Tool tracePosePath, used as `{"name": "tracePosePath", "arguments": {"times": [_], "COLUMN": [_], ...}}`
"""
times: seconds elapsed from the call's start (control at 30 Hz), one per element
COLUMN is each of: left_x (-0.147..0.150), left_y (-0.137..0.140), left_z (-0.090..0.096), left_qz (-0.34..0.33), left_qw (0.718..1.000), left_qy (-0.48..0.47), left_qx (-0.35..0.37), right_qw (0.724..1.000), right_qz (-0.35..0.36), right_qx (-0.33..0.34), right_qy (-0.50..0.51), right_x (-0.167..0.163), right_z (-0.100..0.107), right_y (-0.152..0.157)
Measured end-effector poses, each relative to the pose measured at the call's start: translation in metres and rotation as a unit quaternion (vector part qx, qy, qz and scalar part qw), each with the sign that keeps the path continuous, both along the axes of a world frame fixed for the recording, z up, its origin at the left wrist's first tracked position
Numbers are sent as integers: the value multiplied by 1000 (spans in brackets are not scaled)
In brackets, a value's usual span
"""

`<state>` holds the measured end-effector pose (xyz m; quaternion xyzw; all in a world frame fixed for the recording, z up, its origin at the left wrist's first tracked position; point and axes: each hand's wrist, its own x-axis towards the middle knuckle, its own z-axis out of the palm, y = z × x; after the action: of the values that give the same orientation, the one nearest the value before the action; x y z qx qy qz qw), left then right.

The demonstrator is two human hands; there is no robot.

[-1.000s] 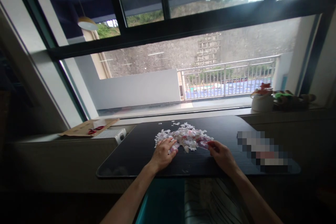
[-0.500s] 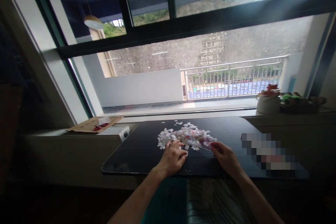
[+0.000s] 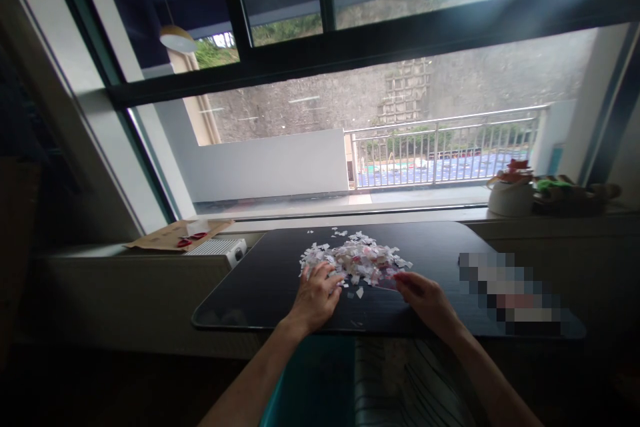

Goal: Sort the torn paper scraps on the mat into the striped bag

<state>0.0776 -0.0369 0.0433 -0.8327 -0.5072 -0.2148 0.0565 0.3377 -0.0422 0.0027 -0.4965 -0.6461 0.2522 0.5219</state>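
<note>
Paper scraps, white and pink, heaped on black table, with left hand, fingers loosely spread, at the heap's near left edge, and right hand, thumb and fingertips pinching thin clear sheet, at the near right.

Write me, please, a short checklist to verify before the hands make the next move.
1. Paper scraps all in one pile: not ok; several lie apart, near the table's far edge.
2. Left hand at the pile: ok, near-left side.
3. Right hand at the pile: ok, near-right side.
4. Right hand's grip: cannot tell; too small.
5. Red object apart from scraps: ok, on brown paper.
</note>
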Motion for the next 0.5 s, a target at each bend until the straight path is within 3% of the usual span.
{"name": "tracePosePath", "arguments": {"times": [0.13,0.27,0.5], "left_x": [-40,-64,-56], "left_y": [11,16,10], "left_z": [-3,-16,-32], "left_qz": [109,200,224], "left_qw": [988,969,960], "left_qy": [-26,-51,-93], "left_qx": [105,137,137], "right_qw": [998,995,998], "right_qz": [51,72,35], "right_qx": [31,38,-9], "right_qy": [-31,-65,-41], "right_x": [-5,-11,-9], "right_z": [2,7,9], "right_y": [0,2,-3]}}
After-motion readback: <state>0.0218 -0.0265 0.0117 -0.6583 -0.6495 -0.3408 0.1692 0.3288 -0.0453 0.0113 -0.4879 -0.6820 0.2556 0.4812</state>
